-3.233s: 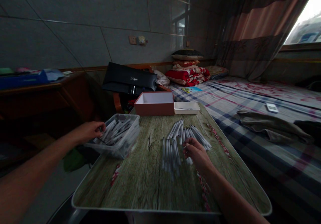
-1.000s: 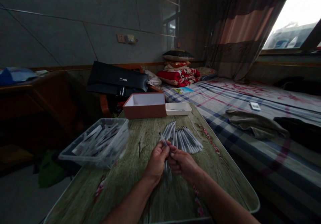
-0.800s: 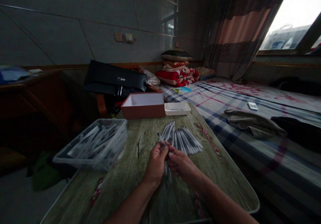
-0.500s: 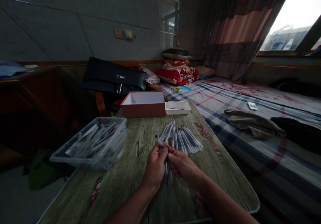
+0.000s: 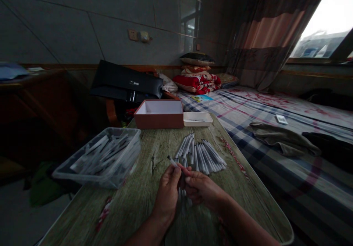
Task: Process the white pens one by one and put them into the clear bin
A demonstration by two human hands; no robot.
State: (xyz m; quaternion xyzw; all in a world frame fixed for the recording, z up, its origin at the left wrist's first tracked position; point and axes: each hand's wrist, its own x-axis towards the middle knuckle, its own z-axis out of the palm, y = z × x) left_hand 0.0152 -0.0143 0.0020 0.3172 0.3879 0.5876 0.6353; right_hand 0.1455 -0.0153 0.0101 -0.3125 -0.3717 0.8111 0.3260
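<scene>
A pen (image 5: pixel 172 161) with a clear barrel and a dark end pokes up and left from between my hands. My left hand (image 5: pixel 168 183) is closed on it, thumb pressed to the barrel. My right hand (image 5: pixel 202 187) pinches the pen's near end, fingers curled and touching the left; much of the barrel is hidden by the fingers. Just beyond them, similar pens (image 5: pixel 206 157) lie fanned out side by side on the wooden-patterned table (image 5: pixel 149 202). Beneath my hands, a few more barrels show partly, blurred.
To the left, a clear plastic bin (image 5: pixel 129 154) full of pens sits at the table edge. At the back stand an open brown box (image 5: pixel 158 121) and a small white tray (image 5: pixel 198 124) holding something thin. A bed (image 5: pixel 264 157) with checked sheets runs along the right.
My hands have come slightly nearer and lower, still together. The pen leans further left, and more of its dark-ended part shows. The view has shifted a little.
</scene>
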